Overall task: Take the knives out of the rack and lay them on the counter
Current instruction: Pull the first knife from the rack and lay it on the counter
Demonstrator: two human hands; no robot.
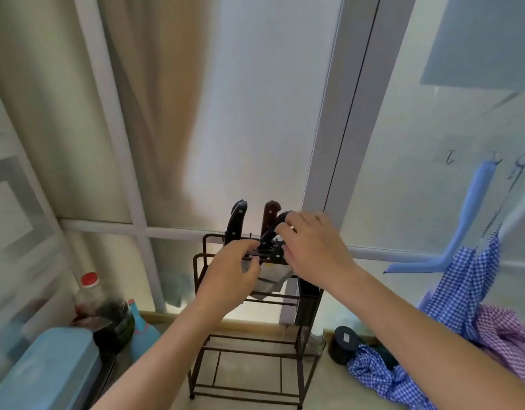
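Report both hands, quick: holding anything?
Left hand: curled at the rack's top rail, grip cannot be told.
Right hand: closed on a black knife handle.

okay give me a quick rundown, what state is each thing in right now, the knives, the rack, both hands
Dark-handled knives: upright in rack.
Brown-handled knife: upright in rack.
Tilted black-handled knife: gripped, still in rack.
Rack: standing on counter.
Left hand: at rack's top rail.
Right hand: closed on tilted knife handle.

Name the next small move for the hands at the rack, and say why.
Probably lift the tilted black-handled knife up and out: the right hand already has fingers on it, the left hand is at the rack, and every knife is undrawn.
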